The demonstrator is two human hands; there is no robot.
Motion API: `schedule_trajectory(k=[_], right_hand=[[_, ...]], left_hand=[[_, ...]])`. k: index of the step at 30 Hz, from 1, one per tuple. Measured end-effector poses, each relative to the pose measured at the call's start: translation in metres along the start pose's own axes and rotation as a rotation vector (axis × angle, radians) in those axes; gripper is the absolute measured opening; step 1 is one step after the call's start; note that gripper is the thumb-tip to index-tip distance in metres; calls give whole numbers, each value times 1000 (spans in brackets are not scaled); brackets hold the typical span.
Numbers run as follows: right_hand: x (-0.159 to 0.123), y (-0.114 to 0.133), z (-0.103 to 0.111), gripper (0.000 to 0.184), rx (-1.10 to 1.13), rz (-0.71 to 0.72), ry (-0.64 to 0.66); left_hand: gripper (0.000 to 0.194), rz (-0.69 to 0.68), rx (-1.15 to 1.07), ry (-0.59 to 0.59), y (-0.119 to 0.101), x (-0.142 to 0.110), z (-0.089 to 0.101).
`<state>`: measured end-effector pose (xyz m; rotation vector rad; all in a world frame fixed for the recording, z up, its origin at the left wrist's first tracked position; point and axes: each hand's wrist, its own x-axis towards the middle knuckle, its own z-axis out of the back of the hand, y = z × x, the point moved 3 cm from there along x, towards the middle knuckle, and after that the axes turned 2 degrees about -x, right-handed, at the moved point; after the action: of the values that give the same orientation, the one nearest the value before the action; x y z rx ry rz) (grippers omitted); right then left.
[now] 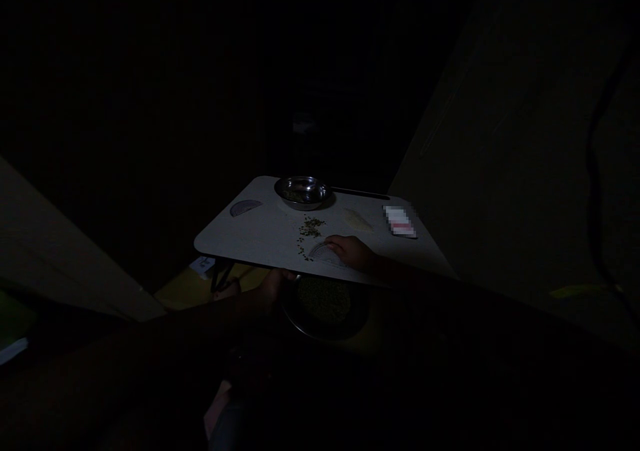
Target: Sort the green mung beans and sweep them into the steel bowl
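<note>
Head view: in dim light, the right hand is over the near part of a white tabletop, holding a clear protractor. Its fingers are closed narrowly at the protractor's right side, and the tool reaches out to the left of the hand, low over the surface or lying on it — which of the two is too dark to tell.

Loose green grains lie just beyond the protractor and along its left side, in a patch with a thin trail running toward the near edge. They are to the left of the right hand, the patch a little farther off than the fingers.

The left hand is at the near edge of the tabletop, left of a dark basin and close to its rim. How far its fingers are open, and whether they grip the edge or the rim, I cannot tell. The basin sits below the near edge, with a mass of green grain inside.

At the far side stands a shiny metal bowl with some contents in it. A second protractor lies far left — well apart from both hands. A pale pile spreads beyond the right hand, and a blurred-out flat item lies to the right.
</note>
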<state>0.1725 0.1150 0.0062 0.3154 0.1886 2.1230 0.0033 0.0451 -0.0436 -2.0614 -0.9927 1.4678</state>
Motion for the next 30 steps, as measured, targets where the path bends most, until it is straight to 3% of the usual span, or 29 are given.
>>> schedule_trajectory(k=[8,30], right_hand=[[-1,2,0,29,-8,-27,11],[-1,6,6,27,-43,-72,-23]], left_hand=[[4,-52,19,-62,0,4,5],[5,-36,-19,-36,0,-7,-4]])
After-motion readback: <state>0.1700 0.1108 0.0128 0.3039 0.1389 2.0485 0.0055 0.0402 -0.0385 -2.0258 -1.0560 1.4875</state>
